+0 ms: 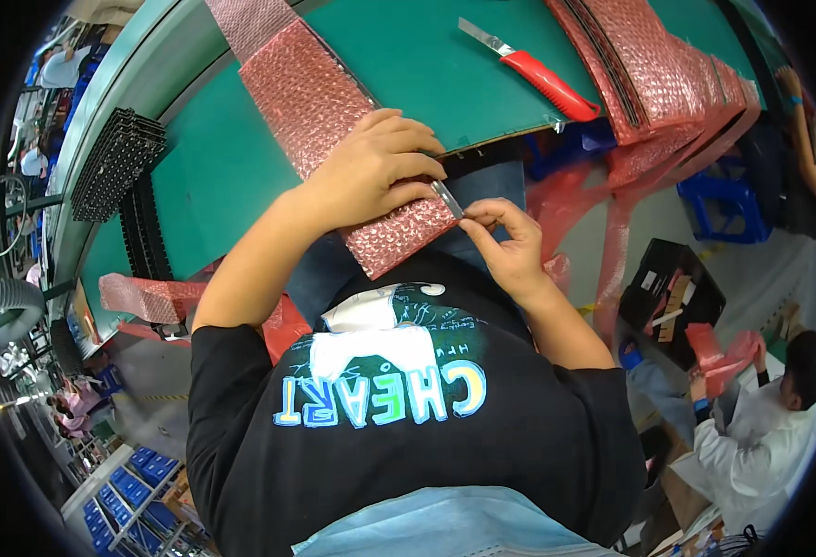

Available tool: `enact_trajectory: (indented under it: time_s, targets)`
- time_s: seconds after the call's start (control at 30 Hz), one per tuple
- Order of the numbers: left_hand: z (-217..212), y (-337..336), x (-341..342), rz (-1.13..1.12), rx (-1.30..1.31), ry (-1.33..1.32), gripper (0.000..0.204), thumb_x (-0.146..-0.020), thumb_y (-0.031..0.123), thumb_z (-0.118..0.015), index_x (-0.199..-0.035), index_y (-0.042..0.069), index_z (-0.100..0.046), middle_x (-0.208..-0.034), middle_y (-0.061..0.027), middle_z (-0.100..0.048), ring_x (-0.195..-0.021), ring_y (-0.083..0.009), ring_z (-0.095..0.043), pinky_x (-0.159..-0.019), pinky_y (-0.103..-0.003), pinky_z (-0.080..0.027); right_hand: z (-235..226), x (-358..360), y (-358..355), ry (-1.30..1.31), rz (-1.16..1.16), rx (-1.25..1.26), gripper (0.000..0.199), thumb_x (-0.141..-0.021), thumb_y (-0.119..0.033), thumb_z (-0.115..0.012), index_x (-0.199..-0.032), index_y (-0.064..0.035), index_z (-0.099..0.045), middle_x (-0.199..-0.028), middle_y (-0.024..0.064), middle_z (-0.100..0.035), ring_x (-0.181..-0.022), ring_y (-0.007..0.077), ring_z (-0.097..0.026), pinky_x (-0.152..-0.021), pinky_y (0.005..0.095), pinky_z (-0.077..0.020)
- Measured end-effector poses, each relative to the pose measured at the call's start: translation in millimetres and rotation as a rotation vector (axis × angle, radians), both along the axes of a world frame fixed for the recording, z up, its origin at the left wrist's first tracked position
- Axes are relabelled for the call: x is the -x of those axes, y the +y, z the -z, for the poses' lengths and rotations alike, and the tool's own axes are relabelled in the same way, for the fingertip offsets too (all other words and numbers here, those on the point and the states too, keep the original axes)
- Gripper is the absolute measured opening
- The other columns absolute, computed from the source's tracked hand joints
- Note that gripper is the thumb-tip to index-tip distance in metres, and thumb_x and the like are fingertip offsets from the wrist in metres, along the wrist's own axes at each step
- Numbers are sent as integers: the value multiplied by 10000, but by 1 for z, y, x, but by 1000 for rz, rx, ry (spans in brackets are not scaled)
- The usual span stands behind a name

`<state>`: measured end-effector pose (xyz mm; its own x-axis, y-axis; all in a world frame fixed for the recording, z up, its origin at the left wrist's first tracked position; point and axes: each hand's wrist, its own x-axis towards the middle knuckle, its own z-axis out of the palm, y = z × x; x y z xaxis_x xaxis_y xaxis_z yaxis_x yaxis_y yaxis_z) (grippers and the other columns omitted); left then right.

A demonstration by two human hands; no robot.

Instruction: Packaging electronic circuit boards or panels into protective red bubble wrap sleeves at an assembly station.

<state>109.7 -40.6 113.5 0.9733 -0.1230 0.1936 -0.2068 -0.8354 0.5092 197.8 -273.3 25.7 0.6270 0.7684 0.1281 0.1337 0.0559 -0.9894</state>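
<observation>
A long piece of pink bubble wrap runs from the green table over its near edge toward my lap. Along its right side shows a thin dark and silver metal strip. My left hand lies across the wrap, its fingers curled over the edge and holding wrap and strip together. At the strip's near end, my right hand pinches with thumb and forefinger. What exactly sits between those fingertips is too small to tell. A red-handled cutter knife with its blade out rests on the table beyond both hands.
More pink bubble wrap with dark strips hangs over the table's right side. Black perforated metal parts stand stacked at the left. A blue stool and black crate are on the floor. A co-worker handles pink wrap at lower right.
</observation>
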Motion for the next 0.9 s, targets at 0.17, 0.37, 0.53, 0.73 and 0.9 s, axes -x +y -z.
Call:
enact_trajectory:
  time_s: [0.17,0.37,0.53,0.73,0.9]
  targets:
    - [-2,-15,39,-206,-119,-177,474,-824,357,-734,-1227,127,-641,-1442,-123,-475,-1368,-292,-408,-1133,-477,-286,-4,2,6,-120,3,-61,329,-807,53,-682,-1130,-6,-657,-1039,108,-680,-769,167,-607,-707,254,-489]
    - [84,-64,90,-876,464,-537,671,-1012,472,-368,-1508,33,-264,-1591,-202,-183,-1472,-337,-187,-1180,-481,-170,-5,4,14,-385,-26,-107,431,-797,58,-652,-1226,28,-617,-1136,155,-677,-829,234,-651,-751,296,-520]
    - [79,-81,72,-805,594,-644,732,-1023,546,-148,-1531,20,-189,-1604,-199,-155,-1498,-344,-92,-1196,-488,-85,-15,8,11,-505,-81,-59,451,-789,43,-662,-1235,67,-604,-1196,194,-661,-931,277,-670,-792,310,-530]
    - [71,-88,68,-737,491,-680,703,-1016,546,-178,-1462,34,-361,-1594,-201,-192,-1490,-379,-97,-1189,-523,-75,-22,14,12,-827,-48,13,508,-753,17,-684,-1247,80,-585,-1176,171,-670,-813,243,-657,-719,306,-519]
    - [72,-82,82,-785,315,-398,686,-1010,550,-183,-1334,47,-519,-1566,-210,-250,-1471,-397,-137,-1172,-541,-111,-18,9,14,-725,-80,-3,431,-766,15,-715,-1185,52,-624,-1156,171,-677,-874,235,-664,-755,290,-516]
